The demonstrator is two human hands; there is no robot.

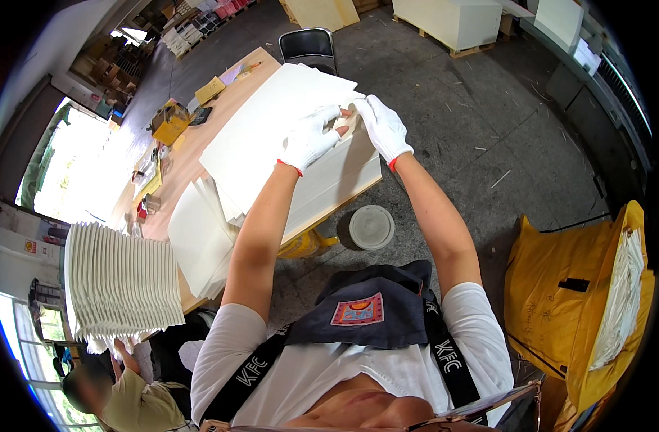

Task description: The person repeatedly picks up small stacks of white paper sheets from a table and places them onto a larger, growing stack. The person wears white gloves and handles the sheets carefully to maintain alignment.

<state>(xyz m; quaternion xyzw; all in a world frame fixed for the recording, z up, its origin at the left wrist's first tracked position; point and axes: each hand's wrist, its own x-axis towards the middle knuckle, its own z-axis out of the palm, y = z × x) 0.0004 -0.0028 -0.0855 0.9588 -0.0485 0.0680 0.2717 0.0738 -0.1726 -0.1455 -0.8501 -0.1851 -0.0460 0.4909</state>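
Wooden table (182, 169): both gloved hands (left (309, 138), right (382, 127)) pinching white sheet stack (286, 126); yellow sack (560, 288) holds paper strips (621, 302).

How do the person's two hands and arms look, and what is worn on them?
Both hands wear white knit gloves with a thin red trim at the cuff: the left hand and the right hand. The gloves end at the wrist. Below them the forearms are bare. Short white sleeves cover only the upper arms. No watch or jewellery is visible.
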